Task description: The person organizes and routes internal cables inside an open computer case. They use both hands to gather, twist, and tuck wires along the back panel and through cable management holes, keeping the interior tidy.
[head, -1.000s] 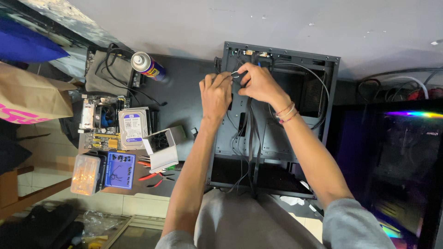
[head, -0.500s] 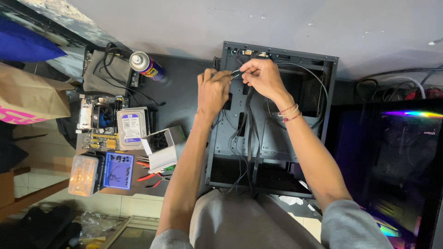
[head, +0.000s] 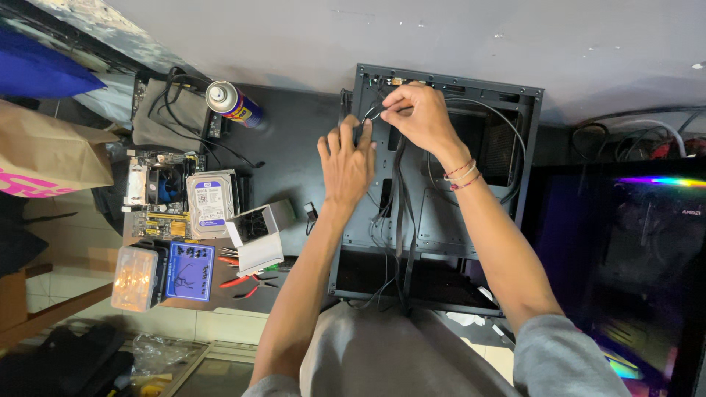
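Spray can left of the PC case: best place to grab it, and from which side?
Take the spray can around its bare cylindrical body, just behind the top rim. It lies tilted on the dark desk, top toward the camera. Come from above with the left hand, which looks nearer; cables crowd its far-left side.

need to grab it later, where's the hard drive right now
In the head view the hard drive lies on the left of the desk, resting on the motherboard, just left of the small open white box and below the spray can.
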